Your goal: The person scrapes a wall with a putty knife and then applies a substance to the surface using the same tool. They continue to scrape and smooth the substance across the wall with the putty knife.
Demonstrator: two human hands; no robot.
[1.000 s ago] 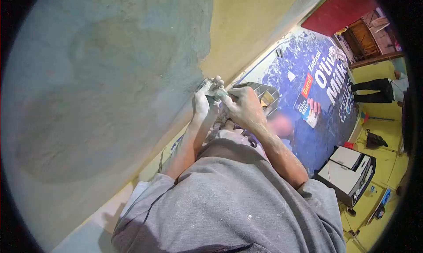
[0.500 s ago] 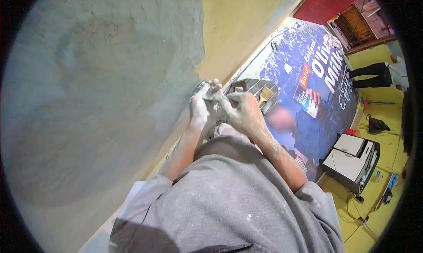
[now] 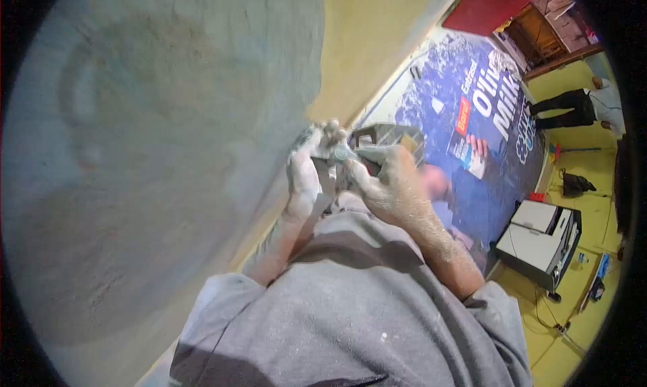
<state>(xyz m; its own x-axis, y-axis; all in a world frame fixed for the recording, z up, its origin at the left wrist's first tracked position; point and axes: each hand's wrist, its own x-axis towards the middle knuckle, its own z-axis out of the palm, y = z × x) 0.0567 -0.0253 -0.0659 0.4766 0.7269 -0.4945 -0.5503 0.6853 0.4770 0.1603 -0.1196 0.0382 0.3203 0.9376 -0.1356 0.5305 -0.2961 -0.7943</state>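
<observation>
My left hand (image 3: 304, 174), coated in pale dust or plaster, is closed in front of my chest beside the wall. My right hand (image 3: 384, 185), dusty too, meets it with fingers bent. Between them is a small grey, plaster-smeared thing (image 3: 342, 154) whose kind I cannot make out; both hands seem to grip it. Close on the left stands the wall, with a broad grey plastered area (image 3: 168, 151) bordering bare yellow paint (image 3: 364, 36). Just beyond my right hand lies a dark ribbed tray (image 3: 381, 132), partly hidden, with a tan object (image 3: 408, 143) at its edge.
A blue printed banner (image 3: 465, 212) covers the floor, marked with white splashes. Over on the right stands a white-and-black cabinet (image 3: 532, 235), near cables (image 3: 559, 328). Another person (image 3: 573, 109) stands at the far right. A red panel (image 3: 485, 9) is at the back.
My right hand has moved slightly right and tilted, now covering more of the tray. My left fingers have shifted around the small grey thing. The view has turned a little.
</observation>
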